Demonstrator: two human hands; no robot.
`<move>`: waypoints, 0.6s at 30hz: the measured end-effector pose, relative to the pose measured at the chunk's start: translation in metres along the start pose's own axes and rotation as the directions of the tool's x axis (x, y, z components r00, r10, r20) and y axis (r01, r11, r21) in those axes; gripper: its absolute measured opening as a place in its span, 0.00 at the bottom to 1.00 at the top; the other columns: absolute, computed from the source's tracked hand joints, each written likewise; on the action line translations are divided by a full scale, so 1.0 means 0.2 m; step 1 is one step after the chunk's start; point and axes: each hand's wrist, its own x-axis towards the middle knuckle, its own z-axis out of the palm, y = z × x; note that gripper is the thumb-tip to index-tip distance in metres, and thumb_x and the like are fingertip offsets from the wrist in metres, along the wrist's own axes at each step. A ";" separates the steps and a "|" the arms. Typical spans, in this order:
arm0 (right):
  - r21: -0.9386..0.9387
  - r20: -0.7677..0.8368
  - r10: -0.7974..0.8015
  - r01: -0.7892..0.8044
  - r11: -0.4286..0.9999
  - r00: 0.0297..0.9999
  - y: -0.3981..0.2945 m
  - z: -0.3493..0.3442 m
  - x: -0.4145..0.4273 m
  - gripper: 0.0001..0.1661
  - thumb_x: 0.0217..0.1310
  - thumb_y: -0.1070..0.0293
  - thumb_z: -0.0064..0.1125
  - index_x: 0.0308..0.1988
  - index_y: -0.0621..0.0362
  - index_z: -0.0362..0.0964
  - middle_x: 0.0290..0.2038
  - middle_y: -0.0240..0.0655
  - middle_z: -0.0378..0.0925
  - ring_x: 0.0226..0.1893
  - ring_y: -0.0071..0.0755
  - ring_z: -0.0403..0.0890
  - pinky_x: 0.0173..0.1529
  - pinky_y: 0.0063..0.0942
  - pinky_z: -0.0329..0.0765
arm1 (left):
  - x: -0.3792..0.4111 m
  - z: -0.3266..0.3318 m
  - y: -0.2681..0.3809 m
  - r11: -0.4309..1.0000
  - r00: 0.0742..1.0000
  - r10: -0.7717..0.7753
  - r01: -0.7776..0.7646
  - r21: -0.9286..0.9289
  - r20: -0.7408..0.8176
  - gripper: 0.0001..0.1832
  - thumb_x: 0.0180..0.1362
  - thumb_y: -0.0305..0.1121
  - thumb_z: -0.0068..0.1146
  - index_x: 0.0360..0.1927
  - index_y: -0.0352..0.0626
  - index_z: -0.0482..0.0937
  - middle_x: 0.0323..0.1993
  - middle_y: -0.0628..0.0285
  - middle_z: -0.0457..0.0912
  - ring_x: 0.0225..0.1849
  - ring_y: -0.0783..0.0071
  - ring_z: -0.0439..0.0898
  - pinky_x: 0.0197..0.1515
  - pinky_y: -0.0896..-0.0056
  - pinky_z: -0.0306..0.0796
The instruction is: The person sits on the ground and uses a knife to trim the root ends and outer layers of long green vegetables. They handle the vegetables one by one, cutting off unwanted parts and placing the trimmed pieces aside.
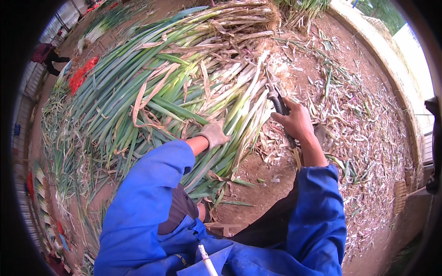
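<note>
My left hand (213, 134), in a pale work glove, is curled on the leafy part of a long green onion (247, 98); the fingertips are partly hidden among the leaves. My bare right hand (297, 119) grips an air blow gun (276, 99) with a black handle and a metal nozzle. That nozzle points away from me, beside the white root ends of the onions. A yellowish hose (297, 158) runs from the handle down past my right wrist. Beneath and beyond both hands spreads a big heap of green onions (138, 89), green tops to the left, roots to the right.
Dry peelings (366, 138) cover the ground on my right, up to a low curb (393, 69). Red netting (83, 74) lies at the left, near another person (48, 57). More onions (300, 12) stand at the back. A cigarette (207, 260) sticks up in front of my blue jacket.
</note>
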 end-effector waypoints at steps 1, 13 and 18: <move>0.003 -0.026 -0.009 0.009 1.000 1.000 0.03 0.00 -0.02 0.35 0.52 0.48 0.75 0.55 0.58 0.84 0.36 0.55 0.87 0.39 0.52 0.90 0.49 0.45 0.83 | 0.00 0.00 0.03 1.000 0.999 0.003 -0.004 0.016 0.035 0.54 0.58 0.58 0.69 0.77 0.29 0.64 0.72 0.33 0.72 0.70 0.40 0.76 0.75 0.54 0.68; -0.030 -0.019 0.008 -0.009 0.999 1.000 0.15 -0.03 -0.18 0.43 0.52 0.49 0.76 0.62 0.64 0.79 0.39 0.55 0.88 0.40 0.55 0.90 0.50 0.45 0.82 | -0.19 0.44 0.28 0.892 0.853 0.410 -0.449 0.051 0.324 0.38 0.66 0.42 0.61 0.73 0.26 0.66 0.57 0.33 0.82 0.52 0.39 0.87 0.56 0.44 0.81; -0.044 0.018 0.021 -0.020 0.999 1.000 0.21 -0.04 -0.24 0.40 0.52 0.50 0.76 0.61 0.61 0.80 0.41 0.56 0.87 0.41 0.58 0.89 0.51 0.47 0.82 | 0.01 0.05 0.38 0.925 0.971 0.239 -0.221 0.309 -0.022 0.26 0.67 0.41 0.59 0.62 0.34 0.73 0.55 0.39 0.82 0.57 0.44 0.85 0.57 0.48 0.80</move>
